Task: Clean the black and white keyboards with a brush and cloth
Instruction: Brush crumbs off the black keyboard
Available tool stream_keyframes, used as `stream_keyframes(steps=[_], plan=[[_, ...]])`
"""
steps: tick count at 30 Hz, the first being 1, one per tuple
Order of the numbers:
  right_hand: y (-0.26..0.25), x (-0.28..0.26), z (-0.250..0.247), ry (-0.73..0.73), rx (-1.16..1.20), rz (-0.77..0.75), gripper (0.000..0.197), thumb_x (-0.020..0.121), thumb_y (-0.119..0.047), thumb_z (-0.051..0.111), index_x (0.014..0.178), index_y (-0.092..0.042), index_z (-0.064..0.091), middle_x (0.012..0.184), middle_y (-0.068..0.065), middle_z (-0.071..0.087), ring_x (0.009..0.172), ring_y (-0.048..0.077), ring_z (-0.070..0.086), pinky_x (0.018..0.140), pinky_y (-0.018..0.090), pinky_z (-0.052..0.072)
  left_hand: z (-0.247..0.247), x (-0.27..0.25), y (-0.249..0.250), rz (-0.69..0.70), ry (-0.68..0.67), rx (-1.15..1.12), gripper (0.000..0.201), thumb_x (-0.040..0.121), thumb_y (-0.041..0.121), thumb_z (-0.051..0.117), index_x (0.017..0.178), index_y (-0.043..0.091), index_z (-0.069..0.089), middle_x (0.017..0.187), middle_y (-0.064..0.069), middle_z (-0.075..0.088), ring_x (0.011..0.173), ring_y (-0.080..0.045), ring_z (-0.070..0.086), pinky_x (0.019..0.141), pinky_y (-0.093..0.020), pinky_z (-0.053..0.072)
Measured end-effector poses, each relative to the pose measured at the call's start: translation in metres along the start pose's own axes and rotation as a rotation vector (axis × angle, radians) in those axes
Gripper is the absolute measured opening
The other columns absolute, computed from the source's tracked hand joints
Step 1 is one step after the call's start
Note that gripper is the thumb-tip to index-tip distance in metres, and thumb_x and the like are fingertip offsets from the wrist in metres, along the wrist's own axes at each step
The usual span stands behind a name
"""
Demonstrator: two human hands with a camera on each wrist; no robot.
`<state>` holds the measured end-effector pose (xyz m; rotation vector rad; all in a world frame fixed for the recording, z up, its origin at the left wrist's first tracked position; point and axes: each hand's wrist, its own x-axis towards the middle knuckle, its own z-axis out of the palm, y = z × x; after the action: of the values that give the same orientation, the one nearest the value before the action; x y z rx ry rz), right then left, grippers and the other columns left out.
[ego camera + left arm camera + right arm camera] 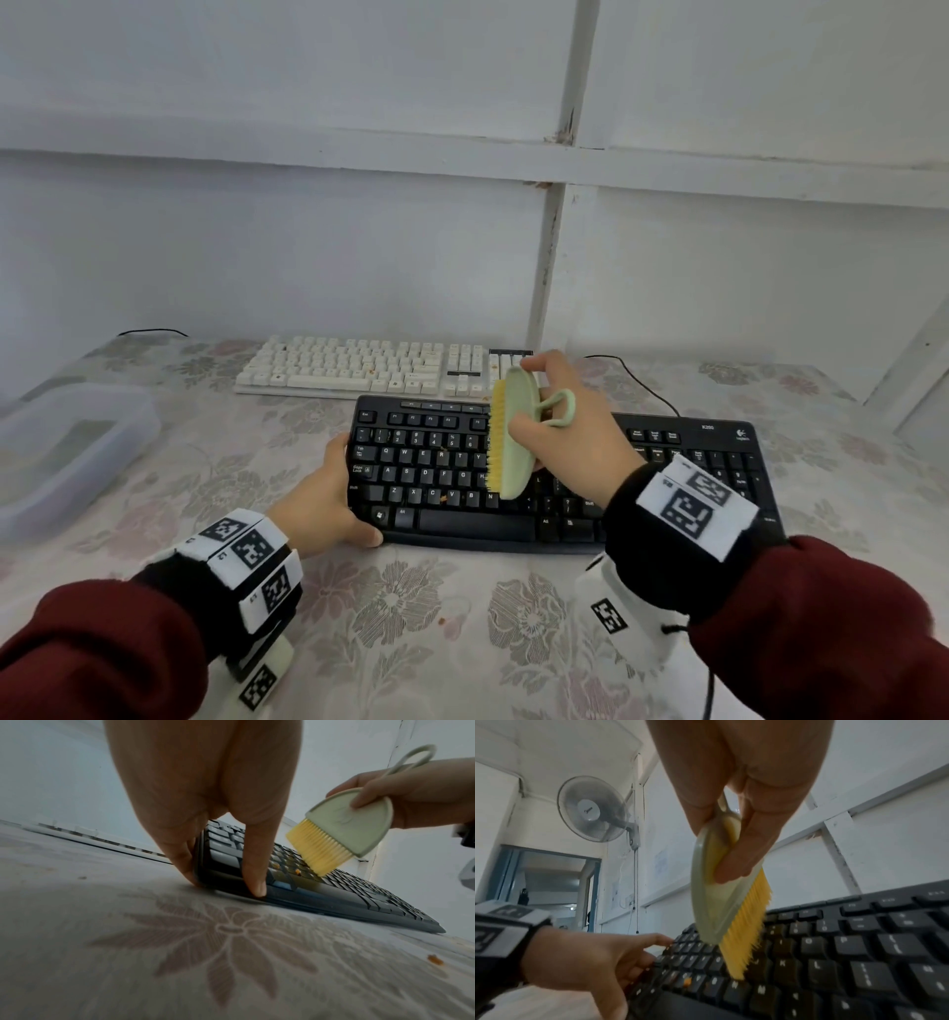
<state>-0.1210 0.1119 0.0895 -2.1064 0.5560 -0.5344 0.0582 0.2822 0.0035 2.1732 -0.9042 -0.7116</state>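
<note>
Head view: our right hand (pixel 557 437) grips the brush (pixel 508 437), yellow bristles facing left over the middle of the black keyboard (pixel 560 478), which lies near on the worktop (pixel 411 616). Our left hand (pixel 328 501) clasps its left end. White keyboard (pixel 359 367) sits just behind, crumbs on it; clear tub (pixel 67 452) far left. No cloth visible.

Left wrist view: thumb and fingers (pixel 254 874) pinch the keyboard's corner; bristles hover just above the keys, orange crumbs (pixel 298 871) nearby.

Right wrist view: bristle tips meet the middle rows. We should keep the left-hand hold firm, press lightly and sweep crumbs along the rows toward one edge.
</note>
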Motion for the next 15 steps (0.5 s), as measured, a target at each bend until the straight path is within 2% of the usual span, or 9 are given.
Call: stream_keyframes(steps=[2,4,6,8,10,12,15], plan=[[0.003,-0.003,0.005,-0.026,-0.015,0.019,0.037,0.086,-0.009,0.053,0.115,-0.025,0.038,0.095,0.018,0.062,0.082,0.036,0.065,0.068,0.046,0.058,0.000,0.000,0.001,0.000,-0.003,-0.001,0.113,0.067,0.004,0.079,0.145,0.024,-0.001,0.104,0.014,0.052,0.093,-0.008,0.054,0.070,-0.012,0.040],[0.007,-0.009,0.008,-0.061,-0.051,0.043,0.035,0.086,-0.009,0.053,0.114,-0.024,0.038,0.092,0.014,0.061,0.073,0.029,0.063,0.062,0.035,0.058,0.000,0.000,0.001,-0.001,-0.002,-0.005,0.112,0.067,0.003,0.079,0.144,0.024,0.000,0.105,0.014,0.052,0.095,-0.010,0.054,0.074,-0.014,0.040],[0.010,-0.017,0.010,-0.101,-0.090,0.060,0.034,0.086,-0.010,0.053,0.113,-0.022,0.038,0.082,0.009,0.058,0.060,0.017,0.051,0.051,0.024,0.048,-0.001,0.000,0.000,-0.002,-0.005,-0.008,0.112,0.067,0.004,0.079,0.144,0.024,0.001,0.107,0.012,0.052,0.099,-0.012,0.054,0.080,-0.019,0.040],[0.013,-0.026,0.013,-0.156,-0.093,0.085,0.031,0.085,-0.008,0.052,0.111,-0.019,0.039,0.072,0.004,0.051,0.053,0.012,0.041,0.045,0.020,0.039,0.000,0.001,0.000,-0.004,-0.008,-0.015,0.113,0.066,0.003,0.080,0.145,0.024,0.001,0.109,0.012,0.052,0.103,-0.014,0.053,0.086,-0.021,0.040],[0.012,-0.037,0.014,-0.241,-0.067,0.112,0.028,0.084,-0.007,0.053,0.108,-0.016,0.040,0.068,0.002,0.046,0.053,0.012,0.041,0.046,0.020,0.040,0.000,0.001,0.000,-0.007,-0.011,-0.022,0.114,0.065,0.003,0.080,0.145,0.024,0.001,0.111,0.011,0.052,0.105,-0.015,0.053,0.090,-0.023,0.039],[0.009,-0.042,0.011,-0.309,-0.015,0.146,0.028,0.083,-0.007,0.056,0.107,-0.015,0.041,0.074,0.005,0.050,0.056,0.015,0.050,0.050,0.024,0.049,0.000,0.001,0.000,-0.012,-0.012,-0.031,0.115,0.065,0.003,0.080,0.145,0.024,0.001,0.113,0.009,0.052,0.106,-0.015,0.053,0.090,-0.023,0.039],[0.000,-0.034,0.001,-0.228,0.041,0.147,0.027,0.082,-0.006,0.057,0.106,-0.013,0.047,0.082,0.005,0.057,0.057,0.012,0.058,0.048,0.024,0.052,0.000,0.001,0.000,-0.008,-0.012,-0.038,0.115,0.065,0.002,0.080,0.145,0.025,0.000,0.113,0.010,0.052,0.105,-0.014,0.053,0.088,-0.022,0.039]])
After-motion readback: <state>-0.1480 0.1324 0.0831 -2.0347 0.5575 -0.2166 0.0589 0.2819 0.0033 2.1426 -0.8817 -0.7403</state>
